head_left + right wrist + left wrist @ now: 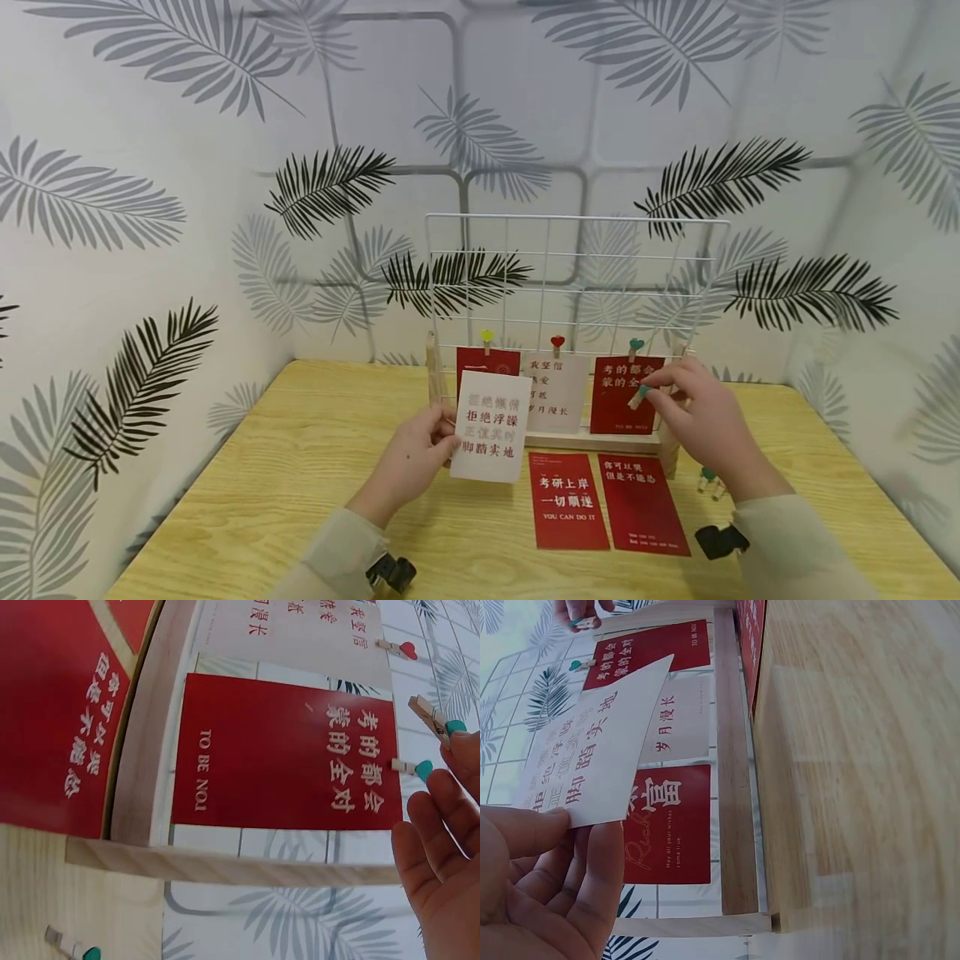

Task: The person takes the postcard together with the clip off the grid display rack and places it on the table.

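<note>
My left hand (420,454) pinches a white card (491,425) with printed text by its left edge, thumb in front, fingers behind. In the head view the card overlaps the red card (673,825) on the left of the white wire grid. Between thumb and finger my right hand (705,412) holds a small wooden clothespin (430,718) with a green heart. It is in front of the right red card (289,754), which hangs from another green-heart clothespin (636,347). In the middle, a pale card (558,392) hangs from a red-heart clothespin (557,344).
The white wire grid (487,217) stands in a wooden base (555,439) near the back of the table (300,467). Two red cards (566,533) (648,517) lie in front of it. Loose green-heart clothespins (708,477) lie at the right. A leaf-patterned cloth (225,208) hangs behind.
</note>
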`<state>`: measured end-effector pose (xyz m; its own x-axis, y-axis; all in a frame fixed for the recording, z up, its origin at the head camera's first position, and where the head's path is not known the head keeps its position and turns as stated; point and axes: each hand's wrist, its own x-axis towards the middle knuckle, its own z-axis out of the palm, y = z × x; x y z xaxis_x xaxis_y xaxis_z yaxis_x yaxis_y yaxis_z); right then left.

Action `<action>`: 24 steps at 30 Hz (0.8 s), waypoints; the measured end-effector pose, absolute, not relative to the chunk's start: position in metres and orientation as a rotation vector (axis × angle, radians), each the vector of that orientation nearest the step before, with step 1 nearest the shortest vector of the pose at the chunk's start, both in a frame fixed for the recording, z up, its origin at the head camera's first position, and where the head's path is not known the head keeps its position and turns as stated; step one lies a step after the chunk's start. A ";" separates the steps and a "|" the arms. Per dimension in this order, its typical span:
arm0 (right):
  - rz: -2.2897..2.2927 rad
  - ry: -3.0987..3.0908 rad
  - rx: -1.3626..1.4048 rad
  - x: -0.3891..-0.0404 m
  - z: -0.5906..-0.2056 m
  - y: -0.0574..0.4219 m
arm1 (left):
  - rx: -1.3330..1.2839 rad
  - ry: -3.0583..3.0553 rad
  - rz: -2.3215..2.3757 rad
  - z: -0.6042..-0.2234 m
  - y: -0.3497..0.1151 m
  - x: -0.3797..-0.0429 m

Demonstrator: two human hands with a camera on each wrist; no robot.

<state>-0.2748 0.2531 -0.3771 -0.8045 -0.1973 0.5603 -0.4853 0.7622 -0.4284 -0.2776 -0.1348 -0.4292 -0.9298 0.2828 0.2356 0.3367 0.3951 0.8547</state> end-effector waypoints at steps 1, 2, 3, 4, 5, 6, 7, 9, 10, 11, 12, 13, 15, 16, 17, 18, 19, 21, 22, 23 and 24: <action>0.777 -2.468 0.513 -0.274 -0.378 0.255 | -0.573 -2.585 -1.601 -0.430 -0.135 -0.277; 0.772 -2.472 0.513 -0.273 -0.380 0.258 | -0.568 -2.591 -1.603 -0.431 -0.135 -0.277; 0.766 -2.478 0.513 -0.272 -0.382 0.261 | -0.565 -2.598 -1.602 -0.431 -0.135 -0.276; 0.758 -2.483 0.518 -0.271 -0.384 0.263 | -0.562 -2.605 -1.603 -0.432 -0.136 -0.276; 0.755 -2.493 0.517 -0.270 -0.385 0.266 | -0.558 -2.614 -1.601 -0.432 -0.136 -0.275; 0.748 -2.506 0.508 -0.269 -0.388 0.269 | -0.555 -2.622 -1.599 -0.432 -0.136 -0.275; 0.744 -2.519 0.498 -0.269 -0.390 0.272 | -0.554 -2.628 -1.597 -0.433 -0.137 -0.274; 0.755 -2.553 0.471 -0.267 -0.394 0.279 | -0.557 -2.643 -1.590 -0.434 -0.138 -0.274; 0.764 -2.570 0.457 -0.266 -0.396 0.282 | -0.558 -2.651 -1.583 -0.435 -0.139 -0.275; 0.768 -2.586 0.437 -0.265 -0.398 0.286 | -0.558 -2.661 -1.578 -0.436 -0.139 -0.275; 0.773 -2.601 0.417 -0.265 -0.401 0.290 | -0.561 -2.669 -1.575 -0.436 -0.139 -0.275; 0.782 -2.614 0.401 -0.264 -0.403 0.294 | -0.564 -2.677 -1.573 -0.437 -0.140 -0.276; 0.805 -2.641 0.369 -0.262 -0.408 0.302 | -0.571 -2.695 -1.573 -0.437 -0.140 -0.277; 0.814 -2.652 0.349 -0.261 -0.410 0.305 | -0.573 -2.703 -1.575 -0.437 -0.141 -0.277; 0.822 -2.662 0.331 -0.260 -0.412 0.308 | -0.573 -2.710 -1.577 -0.438 -0.141 -0.277; 0.835 -2.675 0.315 -0.259 -0.414 0.311 | -0.572 -2.718 -1.579 -0.438 -0.141 -0.277; 0.848 -2.686 0.304 -0.259 -0.415 0.313 | -0.570 -2.725 -1.582 -0.439 -0.142 -0.277; 0.865 -2.709 0.291 -0.258 -0.418 0.316 | -0.563 -2.739 -1.584 -0.440 -0.142 -0.278; 0.869 -2.719 0.283 -0.258 -0.419 0.317 | -0.560 -2.744 -1.584 -0.440 -0.142 -0.278; 0.874 -2.728 0.279 -0.258 -0.420 0.318 | -0.561 -2.749 -1.582 -0.441 -0.142 -0.278; 0.877 -2.737 0.274 -0.257 -0.422 0.319 | -0.562 -2.753 -1.581 -0.442 -0.142 -0.278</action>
<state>-0.2575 0.3193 -0.4215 -0.9501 -0.1008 0.2953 -0.2537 0.8005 -0.5430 -0.2781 -0.1421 -0.4419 -0.9359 0.3374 0.1007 0.2571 0.4593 0.8503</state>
